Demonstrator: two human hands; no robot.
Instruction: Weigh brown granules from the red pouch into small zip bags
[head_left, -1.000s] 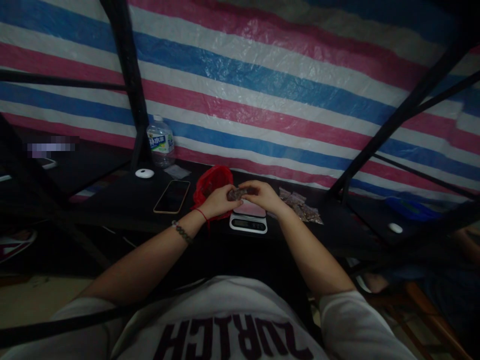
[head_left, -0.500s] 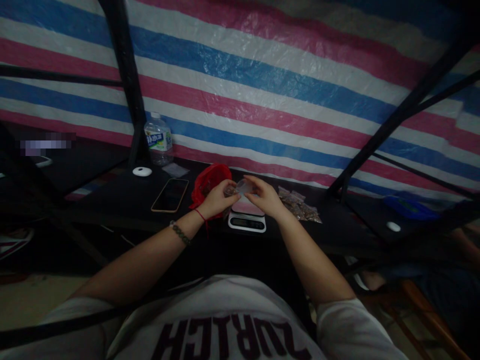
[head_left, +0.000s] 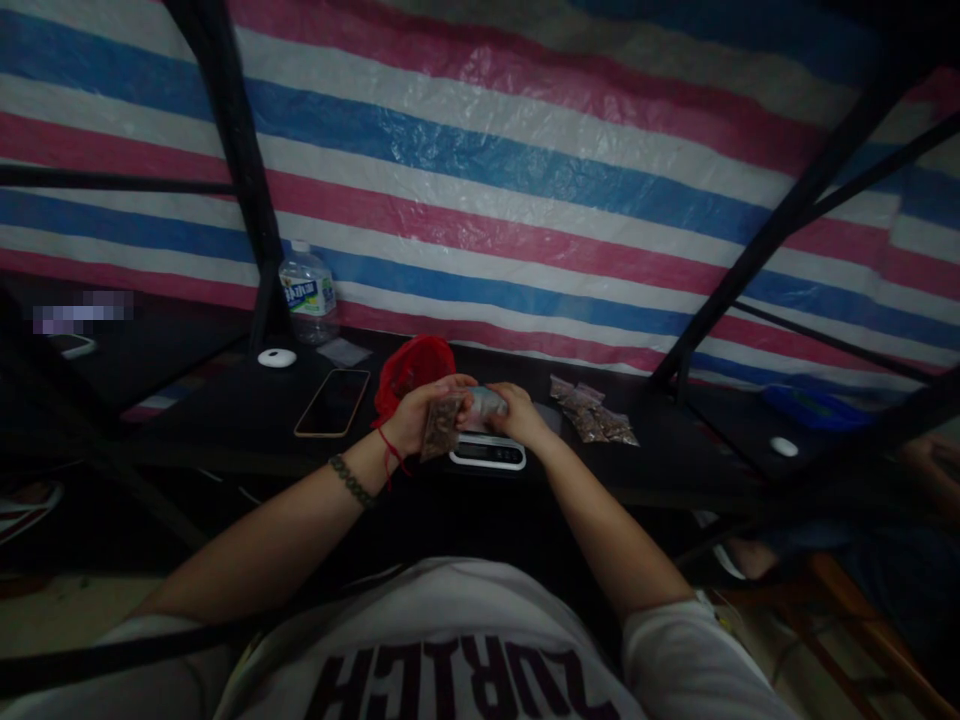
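My left hand is closed on a small clear plastic bag of brown bits, which hangs down at the left of the kitchen scale. Above the scale's plate, my right hand grips a translucent, pale piece; I cannot tell whether it is a small cup or a bag. Just behind my left hand stands an opened red plastic bag, its contents mostly hidden. Several filled clear bags lie in a pile to the right of the scale.
On the black table are a phone, a white oval object, flat clear bags and a plastic bottle. Black metal posts frame the space before a striped sheet. A blue item lies right; another person's arm shows there.
The filled bag in my left hand now hangs upright in plain view, lower and nearer me. My right hand has lowered slightly with the translucent piece. The whole view has shifted a little.
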